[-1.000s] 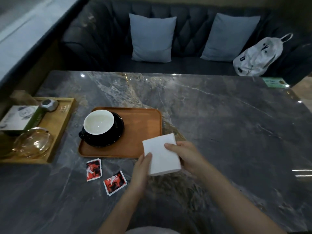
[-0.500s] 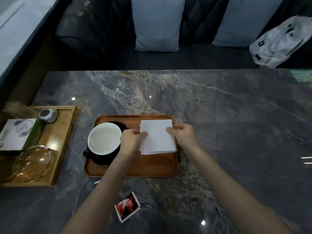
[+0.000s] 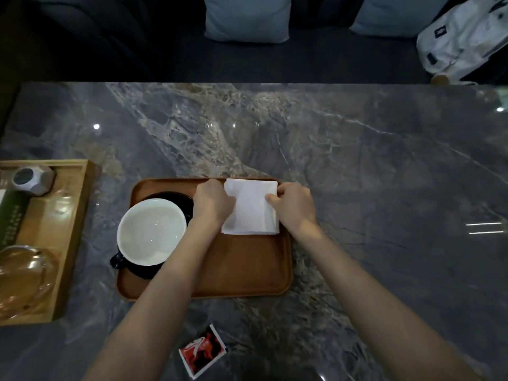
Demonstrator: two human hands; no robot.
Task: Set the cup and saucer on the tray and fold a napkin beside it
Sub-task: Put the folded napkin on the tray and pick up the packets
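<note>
A brown wooden tray (image 3: 247, 273) lies on the dark marble table. On its left half a cup, black outside and white inside (image 3: 151, 231), sits on a black saucer (image 3: 181, 200). A folded white napkin (image 3: 251, 210) lies flat on the tray's far right part, beside the cup. My left hand (image 3: 213, 202) pinches the napkin's left edge. My right hand (image 3: 295, 206) holds its right edge, thumb on top. Both forearms reach in from the near edge.
A lighter wooden tray (image 3: 74, 243) at the left holds a glass ashtray (image 3: 24, 279), a small grey faceted pot (image 3: 33, 180) and a green-edged box. A red sachet (image 3: 203, 351) lies near the front edge. Behind the table, a dark sofa holds cushions (image 3: 247, 17) and a white bag (image 3: 464, 37).
Both hands carried the napkin from the table in front of the tray onto the tray's far right part. The head camera tilted down and closer.
</note>
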